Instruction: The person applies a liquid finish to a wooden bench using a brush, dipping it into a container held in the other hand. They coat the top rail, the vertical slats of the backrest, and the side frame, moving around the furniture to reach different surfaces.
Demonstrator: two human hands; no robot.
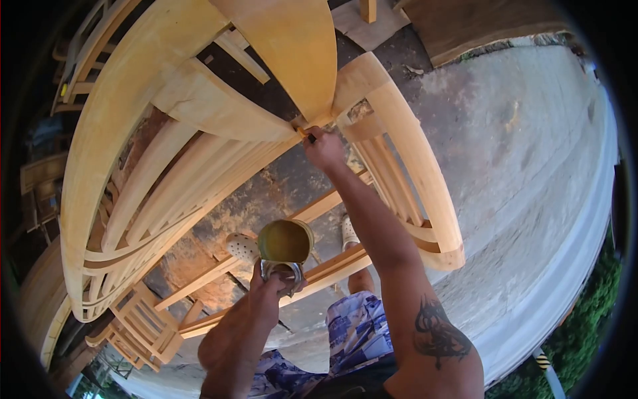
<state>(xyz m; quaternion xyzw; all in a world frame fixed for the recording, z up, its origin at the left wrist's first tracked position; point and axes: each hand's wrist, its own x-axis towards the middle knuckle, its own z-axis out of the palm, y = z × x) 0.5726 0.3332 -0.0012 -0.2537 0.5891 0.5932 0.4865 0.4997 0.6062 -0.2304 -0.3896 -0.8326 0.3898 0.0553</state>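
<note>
A large pale wooden frame [219, 110] with curved rails and slats fills the upper left. My right hand [324, 147] is closed around a small brush [302, 132], whose tip is at the joint where the wide yellowish board [292, 53] meets the slatted parts. Lower down, my left hand [267, 292] grips a round can [286, 241] by its side. Yellowish liquid shows inside the can. Something shiny is at my left fingers, too unclear to name.
To the right stands a slatted wooden side piece [415, 159]. Long wooden bars [319, 272] cross in front of my legs. A slatted wooden piece [147, 322] is at the lower left. Pale sheeting [525, 173] covers the right side. White perforated shoes [242, 246] are on the stained ground.
</note>
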